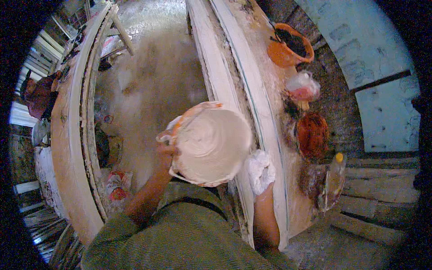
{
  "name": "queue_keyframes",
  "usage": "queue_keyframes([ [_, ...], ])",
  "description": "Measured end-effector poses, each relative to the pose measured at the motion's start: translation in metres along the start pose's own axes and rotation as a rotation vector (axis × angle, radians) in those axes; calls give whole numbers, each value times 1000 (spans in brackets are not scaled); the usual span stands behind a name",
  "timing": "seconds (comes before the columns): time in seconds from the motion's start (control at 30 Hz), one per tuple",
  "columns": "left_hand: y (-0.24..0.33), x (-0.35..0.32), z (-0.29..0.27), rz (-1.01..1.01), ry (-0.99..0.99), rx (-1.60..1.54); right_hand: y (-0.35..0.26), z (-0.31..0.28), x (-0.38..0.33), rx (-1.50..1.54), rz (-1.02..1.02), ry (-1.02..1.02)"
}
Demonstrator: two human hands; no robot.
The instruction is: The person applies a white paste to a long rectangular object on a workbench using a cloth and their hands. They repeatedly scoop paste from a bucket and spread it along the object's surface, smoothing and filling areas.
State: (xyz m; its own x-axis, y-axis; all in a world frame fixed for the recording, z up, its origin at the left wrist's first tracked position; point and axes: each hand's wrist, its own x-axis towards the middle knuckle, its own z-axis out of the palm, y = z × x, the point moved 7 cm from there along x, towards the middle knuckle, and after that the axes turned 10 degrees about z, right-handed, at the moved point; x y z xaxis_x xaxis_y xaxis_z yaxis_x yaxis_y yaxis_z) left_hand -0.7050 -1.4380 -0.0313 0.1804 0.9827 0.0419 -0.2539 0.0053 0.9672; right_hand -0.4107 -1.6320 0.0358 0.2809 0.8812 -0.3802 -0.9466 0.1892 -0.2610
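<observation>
Bucket [237, 148], round and smeared with white paste [202, 135] over its inner wall, is found in front of the person's body, near the middle of the view; its mouth is turned toward the camera, and some orange colour shows at the left part of its rim. The left hand [166, 152] grasps the bucket at its left side, near the rim; the fingers are somewhat blurred. The right hand [261, 173] is just beside the bucket, on its right, above the long right bench [297, 207]; it is so covered with white that I cannot tell if it is clenched, or if it grasps a lump of some white material. I also cannot tell if the bucket touches the edge of this bench. Along the bench run long white strips [252, 85], and on its farther side stand, one after another, an orange tub [275, 55] with dark content, a clear plastic bag [306, 86] with something reddish in it, a red-brown round container [312, 135], and a transparent bottle [334, 182] with yellow cap. On the left side is another long bench [65, 157], with a second person [41, 96] beyond it. Between the two benches is the brownish floor [153, 81], and near the left bench lies a white and red bag [118, 183].
</observation>
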Motion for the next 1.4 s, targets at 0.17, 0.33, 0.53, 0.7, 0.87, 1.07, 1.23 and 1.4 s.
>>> queue_keyframes([
  [0.17,25,66,-113,126,184,90,2,-104,97,-154,60,348],
  [0.33,78,140,-196,247,328,174,-25,-150,207,-484,-242,820],
  [0.53,86,180,-257,395,490,-156,-19,-74,345,-916,-491,935],
  [0.7,65,236,-282,398,591,-30,-9,19,479,-1181,-623,776],
  [0.87,97,309,-244,642,408,384,-21,67,616,-1219,-515,921],
  [1.07,126,438,-165,244,457,-317,-4,95,679,-1936,-310,691],
  [1.23,137,548,-76,68,398,-534,-15,143,672,-1897,-306,666],
  [1.4,119,617,-34,38,341,-462,-2,216,676,-887,-427,119],
])
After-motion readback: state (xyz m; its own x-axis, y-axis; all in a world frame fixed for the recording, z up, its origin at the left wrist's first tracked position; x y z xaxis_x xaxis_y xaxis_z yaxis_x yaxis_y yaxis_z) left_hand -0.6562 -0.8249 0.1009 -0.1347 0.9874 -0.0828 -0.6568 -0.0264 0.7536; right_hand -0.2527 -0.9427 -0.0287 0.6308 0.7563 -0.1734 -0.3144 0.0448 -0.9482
